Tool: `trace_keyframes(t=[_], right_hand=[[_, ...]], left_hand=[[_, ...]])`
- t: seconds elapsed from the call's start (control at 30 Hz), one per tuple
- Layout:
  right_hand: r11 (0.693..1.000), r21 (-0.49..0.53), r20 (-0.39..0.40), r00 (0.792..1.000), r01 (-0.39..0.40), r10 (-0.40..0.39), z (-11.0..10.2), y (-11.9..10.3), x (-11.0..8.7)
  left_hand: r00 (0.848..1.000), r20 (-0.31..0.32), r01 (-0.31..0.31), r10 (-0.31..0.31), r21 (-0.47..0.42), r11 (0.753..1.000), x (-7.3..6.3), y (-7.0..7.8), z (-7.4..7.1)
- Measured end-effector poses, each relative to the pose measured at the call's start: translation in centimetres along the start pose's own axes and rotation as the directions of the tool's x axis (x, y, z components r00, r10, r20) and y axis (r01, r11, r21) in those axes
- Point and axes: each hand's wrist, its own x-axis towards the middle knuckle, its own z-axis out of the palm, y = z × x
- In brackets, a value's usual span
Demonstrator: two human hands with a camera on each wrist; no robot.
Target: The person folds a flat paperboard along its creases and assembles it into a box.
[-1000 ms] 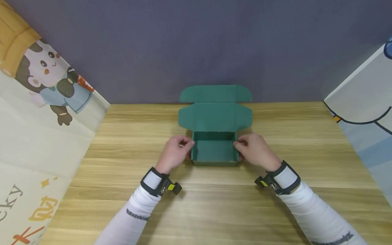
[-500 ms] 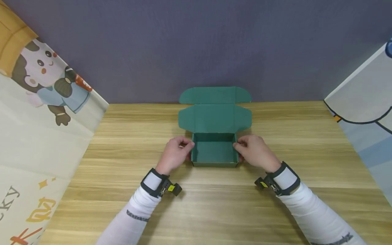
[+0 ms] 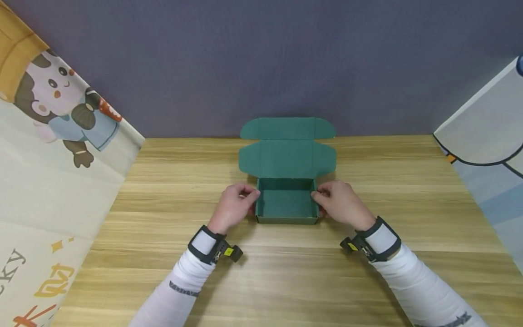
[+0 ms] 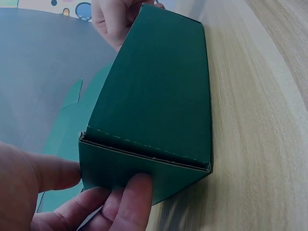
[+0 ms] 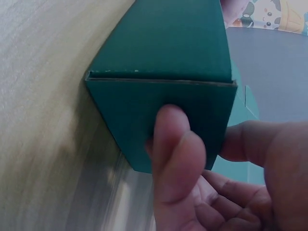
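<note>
A green cardboard box (image 3: pixel 288 203) sits on the wooden table with its inside bare and its lid (image 3: pixel 288 159) raised at the back, side flaps spread. My left hand (image 3: pixel 235 204) grips the left side wall, thumb at the top edge and fingers against the outer face, as the left wrist view shows on the box end (image 4: pixel 120 166). On the opposite side my right hand (image 3: pixel 341 202) holds the right wall the same way. In the right wrist view its fingers (image 5: pixel 173 144) press the outer end panel (image 5: pixel 130 106).
The wooden table (image 3: pixel 286 281) reaches back to a dark blue-grey wall panel (image 3: pixel 286 59). Printed cartoon sheets stand at the left (image 3: pixel 53 190) and right (image 3: pixel 490 136) sides. Each wrist wears a strap with a small camera.
The lid's top edge sits slightly lower in the head view, and the whole view has shifted a little. Both hands keep their grip on the box sides.
</note>
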Motion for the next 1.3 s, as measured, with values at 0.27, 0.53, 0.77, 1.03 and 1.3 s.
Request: trace_keyframes(t=[0.27,0.53,0.77,1.03,1.3], right_hand=[[1.000,0.012,0.031,1.000,-0.003,0.003,-0.1,0.1,0.1],[1.000,0.004,0.036,0.999,0.009,-0.009,-0.2,0.1,0.1],[1.000,0.011,0.036,0.999,0.000,-0.001,-0.2,0.2,0.0],[1.000,0.019,0.034,0.999,0.006,-0.007,0.0,0.3,0.0],[1.000,0.011,0.029,0.999,0.016,-0.016,-0.1,0.3,0.1]], left_hand=[[1.000,0.020,0.008,-0.006,-0.092,0.996,0.4,0.0,-0.3],[0.996,-0.094,-0.023,0.004,-0.198,0.980,2.7,0.8,-2.7],[0.996,-0.084,-0.019,-0.002,-0.248,0.969,5.4,2.5,-4.5],[0.997,-0.057,0.028,-0.049,-0.325,0.945,6.8,2.9,-4.8],[0.996,-0.050,0.052,-0.077,-0.380,0.924,7.0,2.6,-4.7]])
